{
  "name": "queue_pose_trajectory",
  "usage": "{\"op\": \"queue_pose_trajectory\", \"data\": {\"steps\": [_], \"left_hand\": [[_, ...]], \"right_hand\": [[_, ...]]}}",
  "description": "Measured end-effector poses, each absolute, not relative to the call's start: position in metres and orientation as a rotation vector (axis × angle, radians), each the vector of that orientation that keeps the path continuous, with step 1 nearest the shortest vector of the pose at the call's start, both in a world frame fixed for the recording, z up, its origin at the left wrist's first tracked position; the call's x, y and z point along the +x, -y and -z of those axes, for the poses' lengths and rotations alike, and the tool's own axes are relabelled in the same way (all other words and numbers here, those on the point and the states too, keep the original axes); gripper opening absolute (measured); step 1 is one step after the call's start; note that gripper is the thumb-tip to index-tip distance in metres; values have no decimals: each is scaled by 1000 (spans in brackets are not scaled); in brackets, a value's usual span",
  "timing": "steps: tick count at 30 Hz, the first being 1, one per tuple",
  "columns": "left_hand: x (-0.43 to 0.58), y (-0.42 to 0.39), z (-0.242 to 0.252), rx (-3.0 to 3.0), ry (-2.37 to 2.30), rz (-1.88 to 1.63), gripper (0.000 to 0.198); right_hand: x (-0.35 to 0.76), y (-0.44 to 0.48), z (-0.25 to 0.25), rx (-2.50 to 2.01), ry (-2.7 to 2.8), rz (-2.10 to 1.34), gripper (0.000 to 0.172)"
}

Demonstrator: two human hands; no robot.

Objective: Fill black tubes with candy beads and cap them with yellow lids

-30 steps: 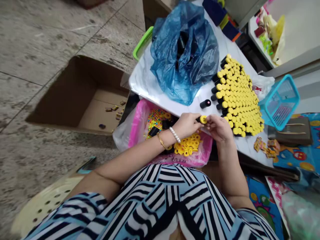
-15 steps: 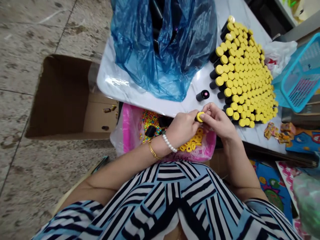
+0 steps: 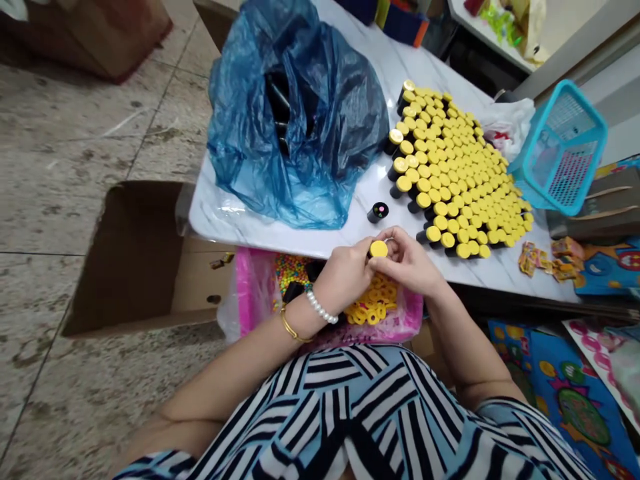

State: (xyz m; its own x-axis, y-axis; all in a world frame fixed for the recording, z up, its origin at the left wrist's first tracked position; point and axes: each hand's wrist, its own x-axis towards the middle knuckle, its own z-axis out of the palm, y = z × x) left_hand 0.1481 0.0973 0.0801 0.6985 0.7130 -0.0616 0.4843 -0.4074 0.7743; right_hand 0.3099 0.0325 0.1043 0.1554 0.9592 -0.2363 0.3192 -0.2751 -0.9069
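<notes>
In the head view, the person's left hand (image 3: 345, 267) and right hand (image 3: 407, 261) meet just over the near edge of the white marble-like table (image 3: 235, 230). Fingers of both hands are closed together around a yellow-capped piece (image 3: 379, 249), and only its yellow top shows, so the body under it is hidden. The step in hand seems to be the fitting of this cap, and the next move appears to call for a firm press, then a place for the piece.

At the right of the surface stand many black tubes with yellow caps (image 3: 450, 173) in tight rows. One uncapped black tube (image 3: 379, 212) stands alone near the near edge. Behind, a blue plastic bag (image 3: 295, 140) holds black tubes (image 3: 277, 100). Below the near edge, a pink container (image 3: 253, 287) holds small coloured beads (image 3: 293, 273), yellow rings (image 3: 373, 303) and black pieces (image 3: 295, 291). A cardboard box (image 3: 130, 267) on the floor has few small pieces (image 3: 223, 260), and a teal basket (image 3: 563, 147) sits beyond the right corner.
</notes>
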Motion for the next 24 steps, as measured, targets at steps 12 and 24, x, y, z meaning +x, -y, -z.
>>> {"op": "queue_pose_trajectory", "data": {"steps": [12,24], "left_hand": [[158,-87,-74,2039,-810,-597,31],[255,-107,-71,2169,-651,-441,60]], "right_hand": [[325,-19,-83,-1910,1338,-60,48],[407,59,-44,-2200,963,552,111]]}}
